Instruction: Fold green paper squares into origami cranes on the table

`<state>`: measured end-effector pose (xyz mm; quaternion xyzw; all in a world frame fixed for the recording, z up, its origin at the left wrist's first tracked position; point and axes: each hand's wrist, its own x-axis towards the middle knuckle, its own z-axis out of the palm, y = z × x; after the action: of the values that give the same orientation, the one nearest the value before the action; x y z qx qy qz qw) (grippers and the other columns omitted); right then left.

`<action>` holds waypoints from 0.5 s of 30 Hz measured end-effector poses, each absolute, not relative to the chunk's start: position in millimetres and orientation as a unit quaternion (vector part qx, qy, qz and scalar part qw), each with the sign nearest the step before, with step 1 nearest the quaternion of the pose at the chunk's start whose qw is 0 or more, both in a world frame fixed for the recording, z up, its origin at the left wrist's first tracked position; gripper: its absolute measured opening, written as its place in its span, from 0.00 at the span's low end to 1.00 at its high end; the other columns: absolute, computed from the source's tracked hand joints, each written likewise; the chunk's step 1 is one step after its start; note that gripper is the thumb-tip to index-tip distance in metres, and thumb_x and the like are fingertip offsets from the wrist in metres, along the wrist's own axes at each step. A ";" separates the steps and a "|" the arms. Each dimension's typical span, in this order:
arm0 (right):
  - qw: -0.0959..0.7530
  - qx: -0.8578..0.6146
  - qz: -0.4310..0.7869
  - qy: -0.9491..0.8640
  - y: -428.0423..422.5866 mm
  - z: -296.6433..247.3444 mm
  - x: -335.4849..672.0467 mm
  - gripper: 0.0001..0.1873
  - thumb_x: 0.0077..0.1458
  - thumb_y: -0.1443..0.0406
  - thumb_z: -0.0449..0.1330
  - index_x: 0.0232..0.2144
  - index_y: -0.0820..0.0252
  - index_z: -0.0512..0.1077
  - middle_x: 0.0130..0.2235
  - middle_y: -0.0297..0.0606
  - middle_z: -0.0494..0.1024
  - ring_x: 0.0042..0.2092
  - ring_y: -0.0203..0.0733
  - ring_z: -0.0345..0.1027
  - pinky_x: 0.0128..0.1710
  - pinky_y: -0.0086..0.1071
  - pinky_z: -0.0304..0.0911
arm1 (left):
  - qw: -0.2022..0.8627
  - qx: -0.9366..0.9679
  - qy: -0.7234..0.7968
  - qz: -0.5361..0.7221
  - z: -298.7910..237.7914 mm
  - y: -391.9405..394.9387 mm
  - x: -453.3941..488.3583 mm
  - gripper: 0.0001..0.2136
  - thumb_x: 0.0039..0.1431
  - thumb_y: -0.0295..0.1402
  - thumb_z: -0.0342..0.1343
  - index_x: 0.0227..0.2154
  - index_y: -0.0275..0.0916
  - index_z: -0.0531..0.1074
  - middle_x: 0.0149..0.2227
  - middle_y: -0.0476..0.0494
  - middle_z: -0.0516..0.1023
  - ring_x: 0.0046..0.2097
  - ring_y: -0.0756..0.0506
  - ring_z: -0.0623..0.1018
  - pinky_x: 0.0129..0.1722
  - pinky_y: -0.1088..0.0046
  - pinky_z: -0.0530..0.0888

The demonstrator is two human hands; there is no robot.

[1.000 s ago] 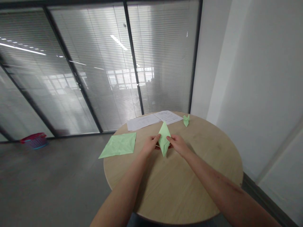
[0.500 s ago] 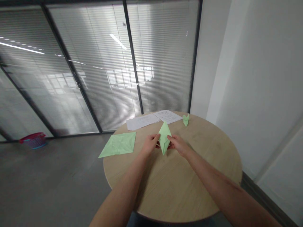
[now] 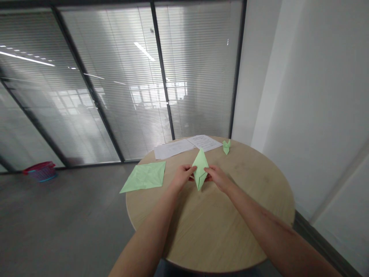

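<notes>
A green sheet of paper folded into a diamond [image 3: 201, 165] is held above the middle of the table, one pointed tip away from me and one towards me. My left hand [image 3: 183, 176] pinches its left edge, thumb on top and fingers underneath. On the opposite edge my right hand [image 3: 216, 176] grips it the same way. Fold lines and a flap show on the lower half of the diamond. Parts of the fingers are hidden beneath the paper.
A creased green sheet [image 3: 147, 176] lies on the left, its corner past the edge of the round table [image 3: 225, 231]. White printed pages [image 3: 174, 148] and a small green folded paper figure [image 3: 226, 147] rest at the back. A red and blue basket [image 3: 43, 172] stands on the floor.
The left thumb has slid slightly inward over the folded paper. Otherwise both hands hold the paper in nearly the same place.
</notes>
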<state>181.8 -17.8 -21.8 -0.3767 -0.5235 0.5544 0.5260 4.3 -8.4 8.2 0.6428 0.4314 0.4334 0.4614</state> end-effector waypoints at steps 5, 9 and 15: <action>0.509 -0.393 0.529 -0.554 -16.6 -22.8 183.0 0.11 0.55 0.61 0.57 0.37 0.61 0.75 0.37 0.41 0.80 0.35 0.43 0.75 0.36 0.37 0.73 | 0.445 0.661 0.432 0.423 7.4 -6.5 3.5 0.14 0.52 0.41 0.61 0.31 0.33 0.78 0.29 0.43 0.78 0.29 0.47 0.76 0.26 0.75 0.73; 0.498 -0.394 0.504 -0.585 -17.7 -22.1 181.6 0.10 0.56 0.60 0.57 0.36 0.59 0.75 0.36 0.40 0.80 0.35 0.43 0.75 0.33 0.34 0.72 | 0.431 0.677 0.439 0.404 6.7 -4.8 3.8 0.11 0.52 0.38 0.60 0.32 0.34 0.78 0.30 0.42 0.79 0.29 0.47 0.76 0.26 0.74 0.73; 0.489 -0.394 0.520 -0.579 -17.7 -23.1 179.1 0.10 0.56 0.61 0.57 0.37 0.60 0.74 0.36 0.41 0.80 0.34 0.40 0.75 0.31 0.32 0.72 | 0.413 0.682 0.448 0.404 6.8 -5.0 4.1 0.08 0.53 0.33 0.57 0.30 0.35 0.78 0.27 0.45 0.78 0.28 0.47 0.76 0.26 0.75 0.72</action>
<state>179.1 -17.7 -23.1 -0.3942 -0.5791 0.5200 0.4886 4.1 -5.0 6.8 0.6821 0.4484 0.4038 0.4129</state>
